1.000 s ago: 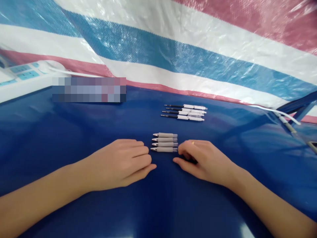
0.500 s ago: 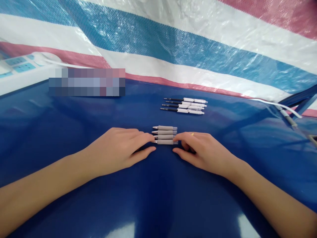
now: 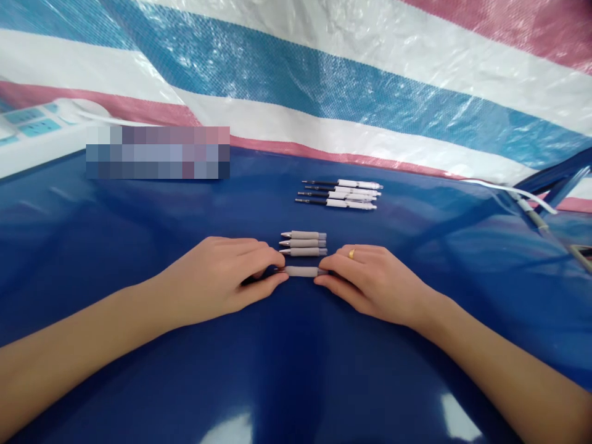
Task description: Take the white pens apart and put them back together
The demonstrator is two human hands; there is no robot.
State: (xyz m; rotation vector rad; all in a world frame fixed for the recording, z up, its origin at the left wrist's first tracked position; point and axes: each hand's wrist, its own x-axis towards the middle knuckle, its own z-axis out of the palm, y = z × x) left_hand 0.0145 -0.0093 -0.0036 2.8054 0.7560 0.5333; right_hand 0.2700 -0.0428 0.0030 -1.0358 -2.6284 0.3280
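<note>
Left hand (image 3: 217, 280): half-curled, fingertips pinching the pointed end of the lowest grey-gripped pen barrel (image 3: 301, 271)
Right hand (image 3: 374, 285): half-curled, pinching its opposite end
Barrel: between both hands, at 6 o'clock from three matching barrels (image 3: 303, 243)
Four white pens (image 3: 340, 195): at 12 o'clock, farther off

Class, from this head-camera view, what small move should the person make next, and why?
Probably lift the nearest grey pen section off the blue table: the left hand and right hand flank its ends, and it lies apart from the other three sections.
</note>
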